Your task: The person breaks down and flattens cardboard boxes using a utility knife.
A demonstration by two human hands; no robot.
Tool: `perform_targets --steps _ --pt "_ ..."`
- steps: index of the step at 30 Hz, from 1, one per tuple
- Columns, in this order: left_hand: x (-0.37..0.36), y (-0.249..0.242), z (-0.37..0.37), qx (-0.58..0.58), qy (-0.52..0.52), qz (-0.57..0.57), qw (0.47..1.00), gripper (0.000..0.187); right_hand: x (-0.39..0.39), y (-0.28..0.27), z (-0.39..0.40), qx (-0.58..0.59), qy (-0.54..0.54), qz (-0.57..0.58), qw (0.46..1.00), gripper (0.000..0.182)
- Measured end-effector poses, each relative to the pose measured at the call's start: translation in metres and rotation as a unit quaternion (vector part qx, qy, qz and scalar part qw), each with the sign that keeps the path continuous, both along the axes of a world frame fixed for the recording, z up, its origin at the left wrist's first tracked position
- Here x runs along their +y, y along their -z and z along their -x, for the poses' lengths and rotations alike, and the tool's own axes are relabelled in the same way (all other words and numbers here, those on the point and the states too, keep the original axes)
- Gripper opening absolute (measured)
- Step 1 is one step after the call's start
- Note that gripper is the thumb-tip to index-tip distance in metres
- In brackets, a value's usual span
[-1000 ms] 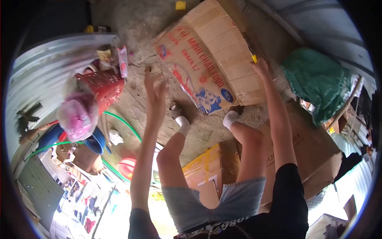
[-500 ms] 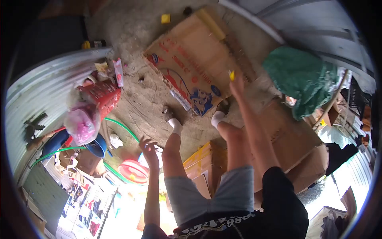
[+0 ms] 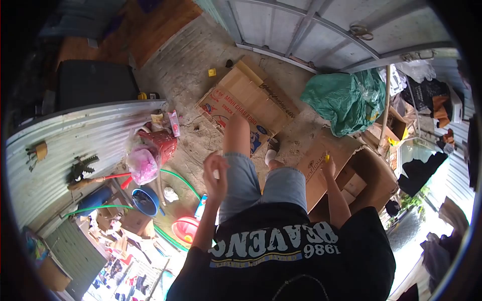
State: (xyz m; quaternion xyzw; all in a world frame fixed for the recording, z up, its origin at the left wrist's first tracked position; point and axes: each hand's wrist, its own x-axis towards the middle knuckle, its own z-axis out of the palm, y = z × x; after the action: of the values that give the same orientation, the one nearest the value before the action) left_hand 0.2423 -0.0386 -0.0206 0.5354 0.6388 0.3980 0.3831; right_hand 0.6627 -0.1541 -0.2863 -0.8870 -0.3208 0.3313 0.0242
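A flattened cardboard box (image 3: 246,95) with red print and a blue picture lies on the concrete floor in front of my legs. My right hand (image 3: 328,166) is closed on a small yellow object (image 3: 327,158), its exact kind too small to tell. Beneath and beside that hand is a large open brown carton (image 3: 321,163). My left hand (image 3: 216,173) is raised beside my thigh, fingers curled; whether anything is in it is hidden. One knee is lifted over the near edge of the flattened box.
A green tarp bundle (image 3: 349,100) lies at the right. To the left stand a red basket (image 3: 163,145) with plastic bags, a blue bucket (image 3: 145,200) and a red basin (image 3: 186,229). A green hose (image 3: 183,181) curves along the floor.
The view has shifted and tilted. My right hand has come back from the flattened box to beside the open carton, still with the yellow object. One leg has lifted, and my left hand's fingers have curled.
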Motion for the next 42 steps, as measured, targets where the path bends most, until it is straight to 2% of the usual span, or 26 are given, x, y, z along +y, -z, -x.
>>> perform_targets --steps 1,3,6,9,10,12,13,15,17,19,20,25,29,32,33,36,37,39,41,42 --pt "0.007 -0.005 0.007 -0.009 -0.021 -0.002 1.000 0.030 0.001 -0.016 0.002 -0.003 0.008 0.000 1.000 0.021" --pt "0.022 -0.004 0.026 -0.006 -0.007 0.009 1.000 0.029 0.008 -0.042 0.002 0.091 0.124 -0.038 0.987 0.016" --pt "0.055 0.005 0.041 -0.026 0.012 0.044 0.999 0.028 0.012 -0.062 0.017 0.119 0.087 -0.016 0.989 0.014" --pt "0.102 0.011 0.050 -0.090 0.016 0.080 0.993 0.026 -0.011 -0.057 0.039 0.157 0.135 -0.046 0.977 0.012" --pt "0.125 0.012 0.056 -0.123 0.008 0.092 0.988 0.025 -0.016 -0.065 0.059 0.157 0.151 -0.046 0.975 0.012" --pt "0.180 0.019 0.064 -0.132 0.010 0.097 0.986 0.024 -0.027 -0.088 0.097 0.157 0.265 -0.097 0.946 0.013" --pt "0.190 0.011 0.074 -0.136 0.002 0.109 0.985 0.024 -0.048 -0.116 0.130 0.157 0.283 -0.080 0.943 0.013" --pt "0.229 0.010 0.095 -0.136 -0.016 0.139 0.981 0.028 -0.027 -0.132 0.169 0.185 0.361 0.018 0.914 0.014" --pt "0.267 -0.017 0.096 -0.104 -0.004 0.154 0.982 0.028 -0.053 -0.148 0.217 0.187 0.407 -0.001 0.894 0.013" --pt "0.299 -0.017 0.106 -0.104 0.002 0.158 0.982 0.028 -0.048 -0.161 0.249 0.149 0.337 0.039 0.929 0.012" --pt "0.312 -0.019 0.113 -0.101 -0.007 0.156 0.983 0.028 -0.045 -0.176 0.263 0.137 0.342 0.061 0.928 0.012" --pt "0.345 -0.019 0.095 -0.104 0.074 0.152 0.980 0.028 -0.075 -0.184 0.298 0.164 0.442 0.057 0.880 0.009" --pt "0.336 -0.011 0.058 -0.080 0.153 0.174 0.969 0.028 -0.094 -0.178 0.298 0.193 0.486 -0.033 0.852 0.008" --pt "0.319 -0.008 0.021 -0.076 0.278 0.187 0.939 0.025 -0.104 -0.168 0.293 0.167 0.549 -0.093 0.814 0.008" --pt "0.312 -0.003 0.011 -0.071 0.309 0.188 0.930 0.025 -0.108 -0.163 0.299 0.141 0.540 -0.179 0.811 0.010" --pt "0.295 0.022 -0.024 -0.016 0.495 0.214 0.842 0.025 -0.104 -0.172 0.320 0.085 0.621 -0.218 0.748 0.012" --pt "0.292 0.024 -0.032 -0.004 0.525 0.214 0.824 0.025 -0.105 -0.173 0.340 0.062 0.651 -0.237 0.719 0.012" --pt "0.286 0.027 -0.060 0.026 0.621 0.222 0.751 0.025 -0.102 -0.177 0.385 0.037 0.694 -0.257 0.672 0.012" --pt "0.287 0.029 -0.085 0.037 0.678 0.217 0.701 0.024 -0.099 -0.177 0.443 0.066 0.732 -0.217 0.642 0.013" --pt "0.286 0.029 -0.100 0.055 0.698 0.211 0.682 0.023 -0.092 -0.175 0.478 0.042 0.759 -0.233 0.606 0.013"
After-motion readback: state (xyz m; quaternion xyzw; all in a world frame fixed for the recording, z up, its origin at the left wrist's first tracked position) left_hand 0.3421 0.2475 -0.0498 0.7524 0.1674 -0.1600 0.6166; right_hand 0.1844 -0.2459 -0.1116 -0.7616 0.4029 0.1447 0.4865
